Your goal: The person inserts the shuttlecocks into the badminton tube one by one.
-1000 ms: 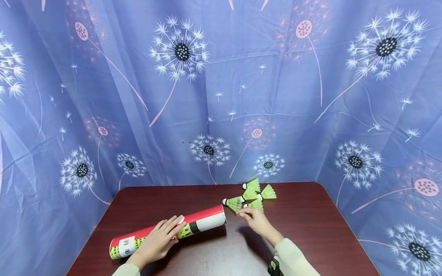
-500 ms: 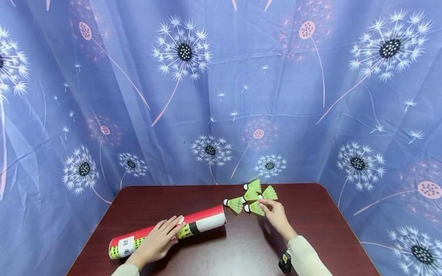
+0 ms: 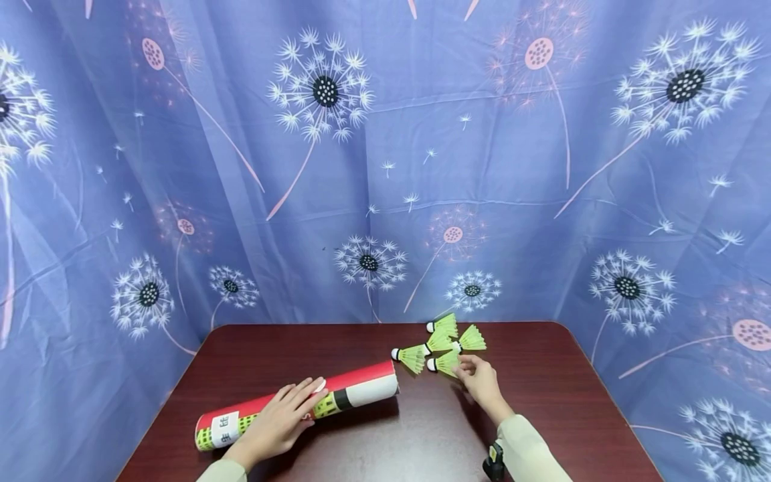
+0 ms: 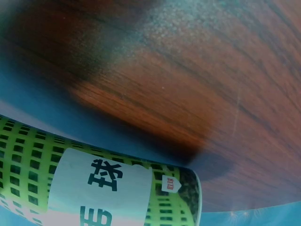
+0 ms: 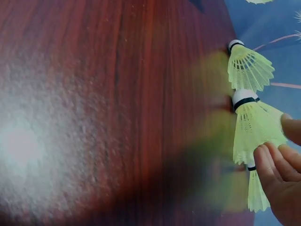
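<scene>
While the left hand (image 3: 278, 423) lies flat, fingers straight, on the cardboard shuttlecock tube (image 3: 301, 404), the right hand (image 3: 479, 379) pinches the nearest ribbed green shuttlecock (image 3: 444, 363), beyond the tube's open end. Against a second ago, that hand has shifted rightward; the tube is unmoved.

Bright, even light; wrist views seemingly blurred.

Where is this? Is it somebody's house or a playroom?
Hard to say for sure. It looks like a small set-up corner indoors: a dark wooden table closed in by a blue curtain printed with dandelions. On the table lie green shuttlecocks and their long tube.
</scene>
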{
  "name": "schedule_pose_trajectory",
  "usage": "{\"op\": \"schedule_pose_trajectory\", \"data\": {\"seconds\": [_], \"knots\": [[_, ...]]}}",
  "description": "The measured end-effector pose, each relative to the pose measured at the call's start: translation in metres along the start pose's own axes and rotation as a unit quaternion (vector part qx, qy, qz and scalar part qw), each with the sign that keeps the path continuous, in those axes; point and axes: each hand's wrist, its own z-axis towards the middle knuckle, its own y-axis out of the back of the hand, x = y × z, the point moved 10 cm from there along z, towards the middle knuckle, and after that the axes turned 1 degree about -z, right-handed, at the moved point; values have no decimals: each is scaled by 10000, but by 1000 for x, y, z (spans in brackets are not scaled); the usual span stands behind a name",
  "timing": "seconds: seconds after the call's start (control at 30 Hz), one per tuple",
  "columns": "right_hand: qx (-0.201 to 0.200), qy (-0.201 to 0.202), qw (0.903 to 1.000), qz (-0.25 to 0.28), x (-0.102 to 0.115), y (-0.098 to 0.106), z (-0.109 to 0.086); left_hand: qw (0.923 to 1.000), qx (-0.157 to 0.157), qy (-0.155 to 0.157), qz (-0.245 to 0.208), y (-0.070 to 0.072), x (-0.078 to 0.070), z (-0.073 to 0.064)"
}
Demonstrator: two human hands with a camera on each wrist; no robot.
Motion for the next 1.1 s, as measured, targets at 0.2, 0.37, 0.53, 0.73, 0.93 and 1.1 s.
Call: {"op": "schedule_pose_trajectory", "data": {"seconds": [0.2,0.37,0.53,0.73,0.93,1.1], "knots": [[102,113,9998,-163,3,-7,-5,9999,-54,-92,72,0,-1,2],[77,59,9998,-194,2,-7,-7,9997,-153,-134,114,3,-2,3],[172,116,9995,-228,2,-8,-8,9999,-85,-61,84,4,-1,1],[253,245,9992,-201,3,-8,-11,10000,-64,-5,-13,4,-2,0],[302,226,9993,-66,2,-4,-15,9999,-101,-24,-25,3,-2,-2],[529,87,9979,358,0,-2,-17,9997,-223,-110,45,6,-2,-2]]}}
